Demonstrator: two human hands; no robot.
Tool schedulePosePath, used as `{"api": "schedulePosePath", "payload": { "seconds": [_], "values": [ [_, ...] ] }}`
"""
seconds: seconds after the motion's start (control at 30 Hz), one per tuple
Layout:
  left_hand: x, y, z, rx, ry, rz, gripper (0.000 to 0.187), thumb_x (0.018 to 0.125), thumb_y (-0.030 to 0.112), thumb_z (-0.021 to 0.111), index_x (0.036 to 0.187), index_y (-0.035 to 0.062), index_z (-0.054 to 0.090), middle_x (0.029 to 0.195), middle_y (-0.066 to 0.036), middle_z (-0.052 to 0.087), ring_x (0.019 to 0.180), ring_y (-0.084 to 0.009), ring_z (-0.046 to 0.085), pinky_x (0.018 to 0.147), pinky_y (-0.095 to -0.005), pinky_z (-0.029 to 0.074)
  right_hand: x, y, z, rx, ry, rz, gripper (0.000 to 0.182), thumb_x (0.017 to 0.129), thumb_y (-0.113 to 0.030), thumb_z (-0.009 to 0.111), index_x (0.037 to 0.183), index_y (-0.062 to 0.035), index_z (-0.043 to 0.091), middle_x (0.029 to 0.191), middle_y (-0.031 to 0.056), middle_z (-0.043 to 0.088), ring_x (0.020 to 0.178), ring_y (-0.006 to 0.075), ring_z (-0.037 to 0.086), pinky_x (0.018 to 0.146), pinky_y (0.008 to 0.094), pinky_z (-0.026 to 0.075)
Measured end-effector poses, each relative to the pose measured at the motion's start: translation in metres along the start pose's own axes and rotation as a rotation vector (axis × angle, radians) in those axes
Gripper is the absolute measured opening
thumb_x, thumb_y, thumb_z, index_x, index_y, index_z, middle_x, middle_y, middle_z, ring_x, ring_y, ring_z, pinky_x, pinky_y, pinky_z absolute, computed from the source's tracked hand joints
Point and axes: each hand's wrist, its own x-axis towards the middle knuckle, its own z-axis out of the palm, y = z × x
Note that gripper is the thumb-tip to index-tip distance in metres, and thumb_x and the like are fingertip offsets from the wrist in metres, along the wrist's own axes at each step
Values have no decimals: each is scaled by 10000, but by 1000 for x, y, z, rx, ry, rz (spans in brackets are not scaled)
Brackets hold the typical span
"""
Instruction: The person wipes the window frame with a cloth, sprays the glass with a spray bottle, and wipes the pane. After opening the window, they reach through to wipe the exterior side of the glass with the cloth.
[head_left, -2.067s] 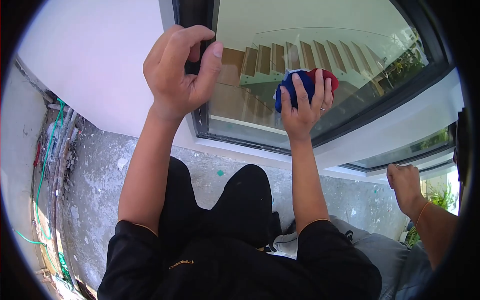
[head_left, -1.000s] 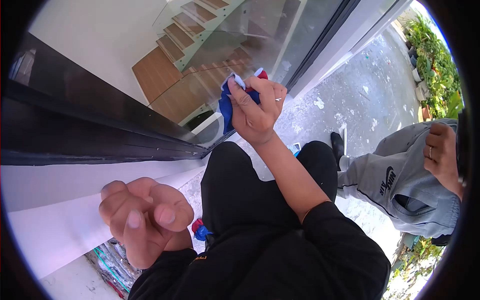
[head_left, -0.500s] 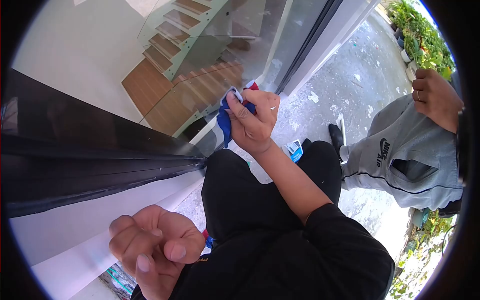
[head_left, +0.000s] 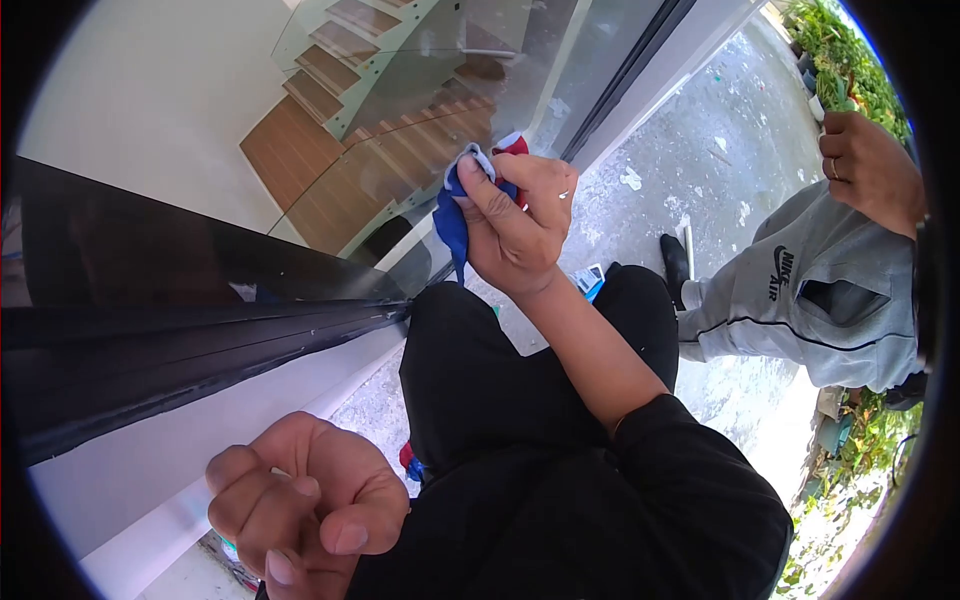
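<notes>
The right hand (head_left: 520, 225) is bunched around a blue and red cloth (head_left: 455, 215), its grip pinching the wad between thumb and curled fingers and pressing it against the window glass (head_left: 400, 90), close to where the pane meets the dark frame (head_left: 180, 340) at its lower corner. The left hand (head_left: 300, 505) is low in view, near the white sill (head_left: 130, 480), curled into a loose fist with nothing in it. The step in hand looks like wiping the glass near that corner. The next stroke would likely call for firm, even pressure with the cloth flat on the pane, working along the edge of the frame. A second person in grey trousers (head_left: 810, 300) stands just to the right on the concrete floor (head_left: 700, 130), one hand (head_left: 870, 170) raised.
</notes>
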Motion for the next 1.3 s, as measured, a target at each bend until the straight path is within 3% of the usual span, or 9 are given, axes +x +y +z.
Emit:
{"api": "schedulePosePath", "payload": {
  "seconds": [0.23, 0.33, 0.43, 0.53, 0.6, 0.73, 0.87, 1.03, 1.3],
  "values": [
    [-9, -5, 4, 59, 16, 1, 356, 999, 192, 446, 1305, 11, 437, 632, -8, 334, 559, -100, 330, 524, -271, 265, 14, 2, 10, 7, 50, -27, 342, 711, -99, 802, 1045, -173, 798, 962, 0, 640, 822, 199, 581, 786, 379, 347],
    [-14, -10, 31, -88, 232, 37, 481, 986, 354, 597, 1196, -36, 412, 783, -46, 437, 589, -204, 401, 577, -396, 405, -16, 7, 13, -14, -35, 7, 371, 695, -97, 801, 1058, -176, 795, 969, 2, 637, 827, 201, 586, 788, 378, 344],
    [-7, -3, 36, 66, 320, 1, 398, 1028, 376, 564, 1056, -18, 509, 645, -26, 411, 488, -203, 369, 504, -383, 373, 2, 3, 15, -12, 41, -14, 355, 712, -98, 804, 1057, -181, 796, 969, 3, 640, 834, 198, 589, 791, 377, 337],
    [-19, -6, -5, 12, 48, 6, 362, 995, 185, 442, 1311, 8, 434, 630, -6, 330, 563, -100, 330, 520, -268, 264, -10, -6, 14, 10, 31, 18, 336, 738, -109, 811, 1066, -182, 796, 975, 7, 642, 834, 196, 586, 782, 374, 329],
    [-21, -7, -9, 41, 51, 14, 366, 995, 190, 438, 1316, 15, 443, 631, -4, 330, 558, -101, 327, 515, -268, 259, -27, -7, 13, 9, -31, 38, 349, 738, -107, 810, 1079, -177, 792, 975, 12, 638, 838, 199, 584, 778, 373, 327],
    [-21, -8, 11, 67, 121, -18, 362, 989, 198, 428, 1314, 44, 475, 632, -1, 330, 546, -102, 322, 509, -261, 252, 14, -1, 26, 29, 149, 39, 307, 745, -105, 810, 1043, -178, 803, 939, 3, 634, 814, 193, 577, 777, 362, 324],
    [-15, -15, 19, 44, 81, -12, 367, 984, 207, 412, 1310, 63, 498, 637, -1, 329, 556, -104, 331, 509, -262, 246, -15, 16, 26, -7, 7, 54, 344, 739, -105, 806, 1077, -165, 788, 955, 14, 634, 804, 203, 571, 783, 362, 332],
    [-17, -17, 24, -4, 82, -15, 353, 977, 203, 412, 1298, 102, 520, 639, -2, 330, 557, -105, 331, 510, -267, 241, 3, 20, 27, -9, 51, 40, 333, 716, -93, 799, 1039, -177, 799, 942, 11, 634, 808, 202, 571, 772, 362, 345],
    [-18, -18, 30, 14, 92, -15, 356, 976, 196, 408, 1289, 45, 485, 648, -6, 338, 569, -109, 335, 516, -263, 243, -4, 26, 27, 21, -4, 14, 359, 702, -84, 791, 1052, -170, 795, 958, 12, 628, 818, 200, 563, 778, 355, 351]
  ]
}}
